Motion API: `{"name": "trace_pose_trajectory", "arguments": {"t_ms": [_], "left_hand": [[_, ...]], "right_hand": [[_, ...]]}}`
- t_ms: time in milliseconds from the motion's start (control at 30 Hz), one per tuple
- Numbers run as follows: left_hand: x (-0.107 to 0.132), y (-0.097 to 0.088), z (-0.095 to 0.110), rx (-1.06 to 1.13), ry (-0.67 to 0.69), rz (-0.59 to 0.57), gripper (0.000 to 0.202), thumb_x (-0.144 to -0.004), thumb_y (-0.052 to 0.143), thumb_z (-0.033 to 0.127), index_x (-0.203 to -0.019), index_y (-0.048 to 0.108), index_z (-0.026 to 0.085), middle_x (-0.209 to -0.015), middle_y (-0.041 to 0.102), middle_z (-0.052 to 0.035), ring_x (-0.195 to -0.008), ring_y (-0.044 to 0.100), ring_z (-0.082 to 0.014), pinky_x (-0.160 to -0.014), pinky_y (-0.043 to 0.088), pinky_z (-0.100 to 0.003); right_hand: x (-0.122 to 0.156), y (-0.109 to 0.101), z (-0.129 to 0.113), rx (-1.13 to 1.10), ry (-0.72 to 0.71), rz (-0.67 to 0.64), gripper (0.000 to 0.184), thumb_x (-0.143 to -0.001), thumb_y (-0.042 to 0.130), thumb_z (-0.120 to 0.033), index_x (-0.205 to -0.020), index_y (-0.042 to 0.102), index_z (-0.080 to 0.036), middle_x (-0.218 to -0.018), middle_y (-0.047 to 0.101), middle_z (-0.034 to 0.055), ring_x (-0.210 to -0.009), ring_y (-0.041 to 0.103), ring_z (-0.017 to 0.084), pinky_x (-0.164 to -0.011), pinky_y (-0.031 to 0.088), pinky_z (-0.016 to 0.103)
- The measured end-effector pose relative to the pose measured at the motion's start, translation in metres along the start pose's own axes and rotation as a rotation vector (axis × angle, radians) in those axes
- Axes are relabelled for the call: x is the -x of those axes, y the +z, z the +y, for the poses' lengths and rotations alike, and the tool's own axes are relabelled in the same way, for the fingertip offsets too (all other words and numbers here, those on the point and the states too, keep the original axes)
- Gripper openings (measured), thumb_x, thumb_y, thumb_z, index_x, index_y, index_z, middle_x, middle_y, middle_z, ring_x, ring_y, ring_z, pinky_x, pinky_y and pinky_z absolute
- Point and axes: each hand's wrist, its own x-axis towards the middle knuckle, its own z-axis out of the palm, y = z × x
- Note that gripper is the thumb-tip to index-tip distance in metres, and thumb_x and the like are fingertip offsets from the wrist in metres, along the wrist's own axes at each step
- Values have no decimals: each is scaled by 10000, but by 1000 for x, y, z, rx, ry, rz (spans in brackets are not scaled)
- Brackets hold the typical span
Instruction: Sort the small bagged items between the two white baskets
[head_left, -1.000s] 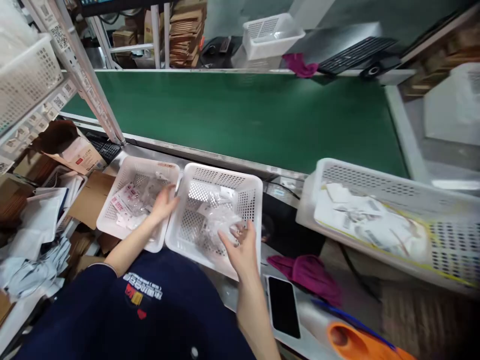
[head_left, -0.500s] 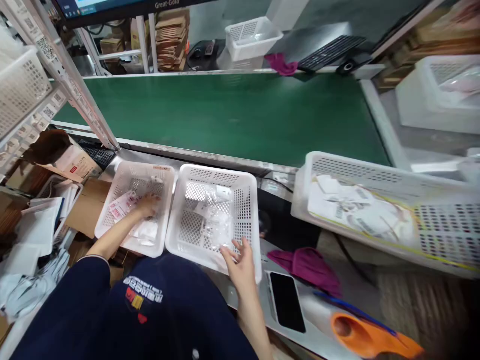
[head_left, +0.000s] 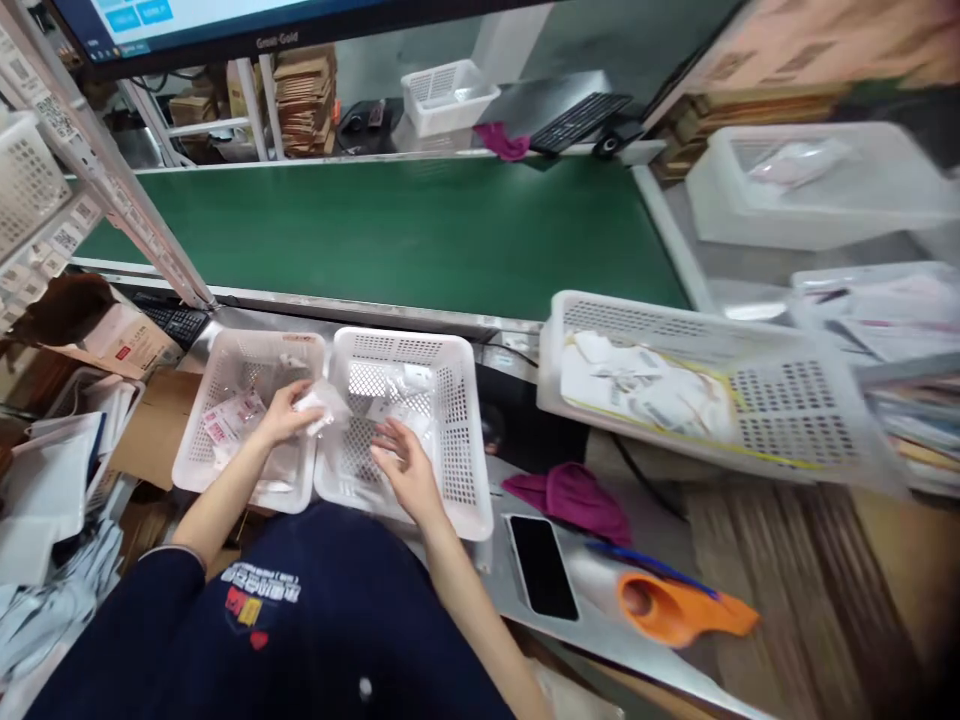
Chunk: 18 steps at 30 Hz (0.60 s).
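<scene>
My left hand is closed on a small clear plastic packet, held above the right side of the left white basket. In that basket lie a pink-and-white printed packet and some clear bags. Over the right white basket, my right hand hovers with fingers apart and nothing in it. Several clear plastic bags with white labels rest in this right basket, partly hidden behind my right hand.
Behind the baskets runs a green conveyor belt. To the right are a long white basket of labels, a purple cloth, a phone and an orange tape dispenser. A monitor hangs above; an open carton stands left.
My left hand has come up from inside the left basket with a clear packet and moved right. My right hand has moved left over the right basket. The camera view has shifted right.
</scene>
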Motion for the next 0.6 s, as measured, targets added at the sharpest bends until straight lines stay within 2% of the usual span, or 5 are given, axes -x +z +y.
{"name": "trace_pose_trajectory", "arguments": {"t_ms": [133, 233, 367, 500, 600], "left_hand": [[28, 43, 5, 256, -78, -158, 628, -565, 1059, 350, -1128, 854, 162, -1101, 846, -133, -1041, 784, -315, -952, 598, -388], [34, 59, 0, 427, -208, -67, 630, -506, 1082, 363, -1046, 821, 172, -992, 843, -88, -833, 759, -218, -794, 593, -315], [29, 63, -9, 547, -278, 82, 627, -455, 1103, 385, -918, 727, 193, -807, 769, 6, -678, 667, -135, -690, 531, -258], [24, 64, -16, 602, -226, 181, 553, -598, 1063, 480, -901, 682, 216, -817, 739, 22, -738, 662, -123, -762, 541, -252], [29, 75, -22, 595, -176, 213, 506, -703, 1010, 498, -978, 690, 217, -908, 759, -4, -834, 697, -153, -845, 559, -285]], "right_hand": [[-12, 21, -24, -133, 61, -5, 812, -710, 896, -690, -1329, 673, -214, -1318, 771, 157, -901, 759, 257, -685, 677, 392], [-11, 14, -32, -160, 31, 59, 660, -728, 888, -704, -1117, 712, -201, -1006, 791, 79, -781, 710, 216, -655, 633, 345], [-13, -14, -34, -43, -151, 362, 589, -817, 818, -752, -1006, 696, -208, -878, 726, 50, -749, 671, 210, -703, 613, 367], [-26, -36, -25, 248, -258, 572, 804, -806, 783, -793, -1331, 641, -202, -1335, 718, 197, -1257, 684, 373, -1128, 571, 610], [-27, -22, -10, 222, -170, 375, 1228, -660, 881, -830, -1614, 453, -186, -1623, 542, 282, -1520, 535, 461, -1249, 461, 736]]}}
